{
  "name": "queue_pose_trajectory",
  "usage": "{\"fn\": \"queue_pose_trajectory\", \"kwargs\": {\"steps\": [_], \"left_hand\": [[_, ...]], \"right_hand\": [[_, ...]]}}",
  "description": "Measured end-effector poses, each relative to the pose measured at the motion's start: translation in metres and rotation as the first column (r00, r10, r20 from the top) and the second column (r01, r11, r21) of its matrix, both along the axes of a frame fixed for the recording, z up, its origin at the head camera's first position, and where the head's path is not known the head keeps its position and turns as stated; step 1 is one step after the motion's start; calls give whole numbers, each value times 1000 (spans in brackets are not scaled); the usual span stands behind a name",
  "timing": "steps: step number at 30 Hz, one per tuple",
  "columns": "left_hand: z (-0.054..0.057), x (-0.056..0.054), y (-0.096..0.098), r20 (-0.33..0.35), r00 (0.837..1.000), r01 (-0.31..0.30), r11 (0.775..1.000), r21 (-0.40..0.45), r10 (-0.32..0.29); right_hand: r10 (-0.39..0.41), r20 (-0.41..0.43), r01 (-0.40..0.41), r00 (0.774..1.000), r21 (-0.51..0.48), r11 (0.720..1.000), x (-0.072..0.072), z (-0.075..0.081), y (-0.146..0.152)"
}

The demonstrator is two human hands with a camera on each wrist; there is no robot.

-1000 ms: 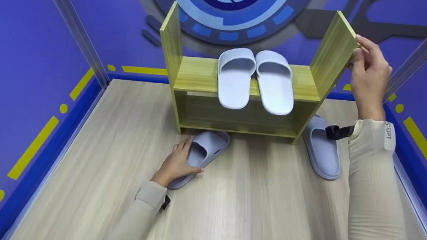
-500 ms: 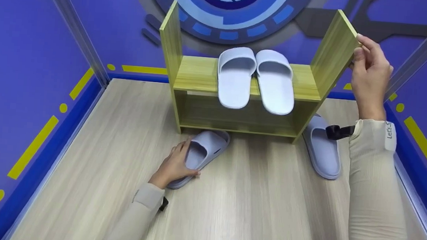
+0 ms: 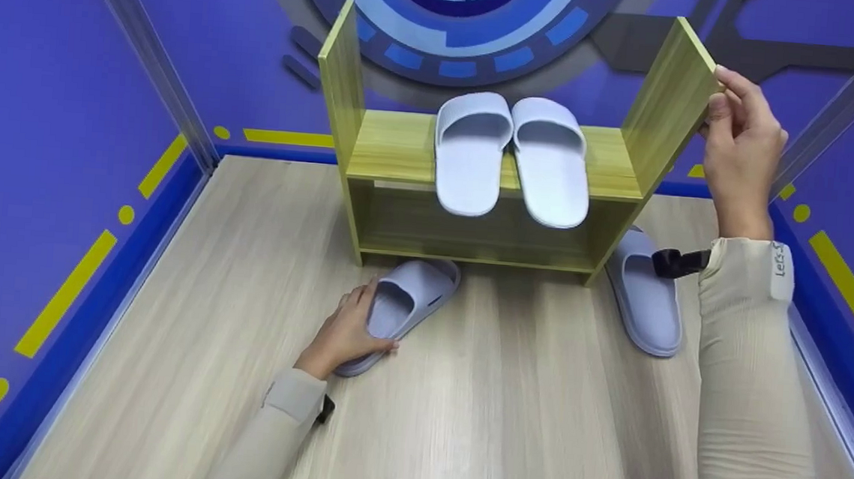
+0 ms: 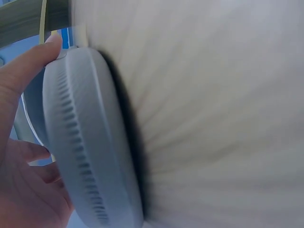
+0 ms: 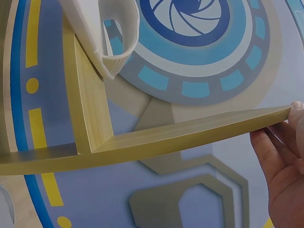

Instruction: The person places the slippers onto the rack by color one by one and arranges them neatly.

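In the head view my left hand (image 3: 341, 333) grips the heel half of a grey slipper (image 3: 418, 282) lying at an angle on the floor, its toe at the rack's front left foot. The left wrist view has the thumb on one edge of the slipper's sole (image 4: 83, 128) and the fingers along the other. My right hand (image 3: 742, 160) pinches the top front edge of the right side panel of a wooden shoe rack (image 3: 396, 147), thumb against fingers; the right wrist view shows this pinch too. Two white slippers (image 3: 469, 178) stand side by side on the rack's upper shelf, heels overhanging.
A second grey slipper (image 3: 647, 311) lies on the floor right of the rack, partly behind the right wrist camera. The rack's lower shelf (image 3: 473, 231) sits under the white pair. Blue printed walls (image 3: 47, 190) enclose the light wood floor (image 3: 504, 425) on three sides.
My left hand has shifted slightly left and toward the slipper's heel, while the slipper stays in nearly the same spot. The right hand keeps its hold on the rack's panel.
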State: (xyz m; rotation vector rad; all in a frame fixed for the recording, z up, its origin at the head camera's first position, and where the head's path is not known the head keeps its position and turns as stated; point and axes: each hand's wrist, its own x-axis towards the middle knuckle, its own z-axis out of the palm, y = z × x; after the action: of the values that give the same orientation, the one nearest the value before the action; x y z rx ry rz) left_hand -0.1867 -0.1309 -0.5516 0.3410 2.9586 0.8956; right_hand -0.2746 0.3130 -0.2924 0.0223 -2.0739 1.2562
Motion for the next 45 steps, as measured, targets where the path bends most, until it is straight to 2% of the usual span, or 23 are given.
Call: {"fn": "queue_pose_trajectory", "kwargs": {"steps": [8, 21, 36, 45], "left_hand": [[0, 0, 1, -29, 1000, -2, 1000, 0, 2], [2, 2, -2, -40, 999, 32, 999, 16, -31], [9, 6, -3, -66, 994, 89, 996, 18, -88], [12, 8, -5, -119, 984, 136, 990, 24, -132]], "right_hand": [[-6, 7, 6, 1000, -7, 1000, 0, 0, 0], [0, 8, 0, 1000, 5, 1000, 1, -1, 0], [-5, 7, 5, 1000, 6, 1000, 2, 0, 0], [1, -1, -1, 1000, -16, 1000, 0, 0, -1]]}}
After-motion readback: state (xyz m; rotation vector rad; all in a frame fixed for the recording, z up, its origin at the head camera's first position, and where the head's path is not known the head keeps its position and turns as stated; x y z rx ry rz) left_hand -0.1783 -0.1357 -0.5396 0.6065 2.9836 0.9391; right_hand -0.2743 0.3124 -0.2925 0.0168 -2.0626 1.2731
